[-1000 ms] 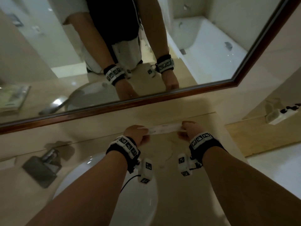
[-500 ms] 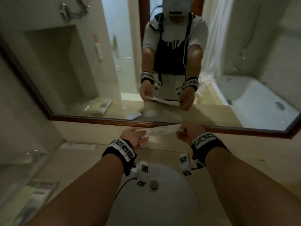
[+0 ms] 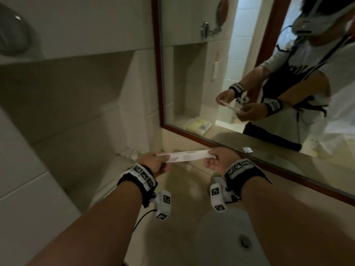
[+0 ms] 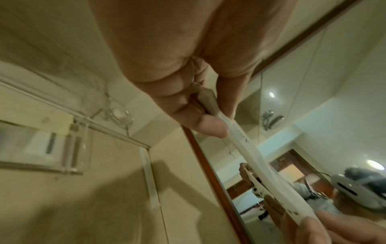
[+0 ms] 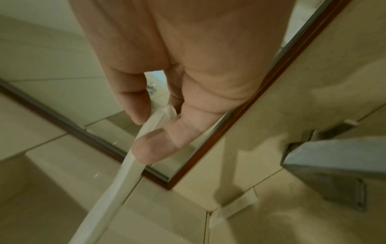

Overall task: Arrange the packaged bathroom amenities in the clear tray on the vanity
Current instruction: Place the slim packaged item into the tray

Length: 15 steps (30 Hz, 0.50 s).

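Swung leftward from the basin, both hands pinch a long white paper-wrapped packet (image 3: 187,156) by its ends — left hand (image 3: 153,163), right hand (image 3: 219,160) — with the clear acrylic tray (image 4: 48,148), apparently at the left-wrist frame's left, nearer the left.

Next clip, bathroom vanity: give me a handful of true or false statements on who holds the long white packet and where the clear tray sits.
1. Both hands hold the long white packet. True: the left hand pinches one end, the right hand the other.
2. The packet lies in the clear tray. False: it is held above the vanity counter.
3. The clear tray already holds packaged items. True.
4. The right hand is open and idle. False: thumb and finger pinch the packet.
5. The mirror reflects the person holding the packet. True.
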Each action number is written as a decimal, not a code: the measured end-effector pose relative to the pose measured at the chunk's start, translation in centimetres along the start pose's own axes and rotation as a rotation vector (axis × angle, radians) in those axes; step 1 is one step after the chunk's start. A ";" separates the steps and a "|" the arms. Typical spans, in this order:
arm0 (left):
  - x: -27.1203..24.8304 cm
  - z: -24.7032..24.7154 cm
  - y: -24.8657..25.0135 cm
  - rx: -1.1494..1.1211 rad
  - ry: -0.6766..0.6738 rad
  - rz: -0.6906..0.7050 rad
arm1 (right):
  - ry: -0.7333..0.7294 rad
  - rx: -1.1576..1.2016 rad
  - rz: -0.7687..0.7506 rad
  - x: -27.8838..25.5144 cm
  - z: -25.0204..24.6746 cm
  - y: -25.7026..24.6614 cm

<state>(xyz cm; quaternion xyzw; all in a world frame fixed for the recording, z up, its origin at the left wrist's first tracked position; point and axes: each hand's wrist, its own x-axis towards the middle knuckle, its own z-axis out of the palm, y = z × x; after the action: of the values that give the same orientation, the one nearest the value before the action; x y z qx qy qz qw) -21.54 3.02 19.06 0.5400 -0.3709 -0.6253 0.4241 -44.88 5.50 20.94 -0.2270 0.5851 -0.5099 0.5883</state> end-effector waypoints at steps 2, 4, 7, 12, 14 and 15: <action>0.0 -2.5 0.5 -0.013 0.023 0.007 | -0.046 -0.003 -0.018 -0.2 2.5 0.6; 0.0 -4.4 0.9 -0.019 0.047 0.013 | -0.070 0.003 -0.022 -0.1 4.5 0.8; 0.3 -6.2 1.4 -0.031 0.043 0.026 | -0.090 0.007 -0.029 0.0 6.4 0.6; 1.1 -6.1 2.1 -0.064 0.048 0.039 | -0.051 0.070 -0.066 -0.4 6.7 -0.3; 1.1 -5.3 2.4 -0.089 0.042 0.033 | -0.018 0.036 -0.105 -0.4 6.2 -0.7; 1.1 -4.9 2.5 -0.103 0.040 0.033 | -0.006 0.012 -0.126 -0.4 5.9 -1.0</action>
<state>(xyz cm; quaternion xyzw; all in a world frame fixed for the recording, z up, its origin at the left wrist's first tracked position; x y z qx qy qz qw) -16.41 1.03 20.26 0.5237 -0.3385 -0.6255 0.4689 -39.67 3.57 23.25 -0.2613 0.5648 -0.5490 0.5579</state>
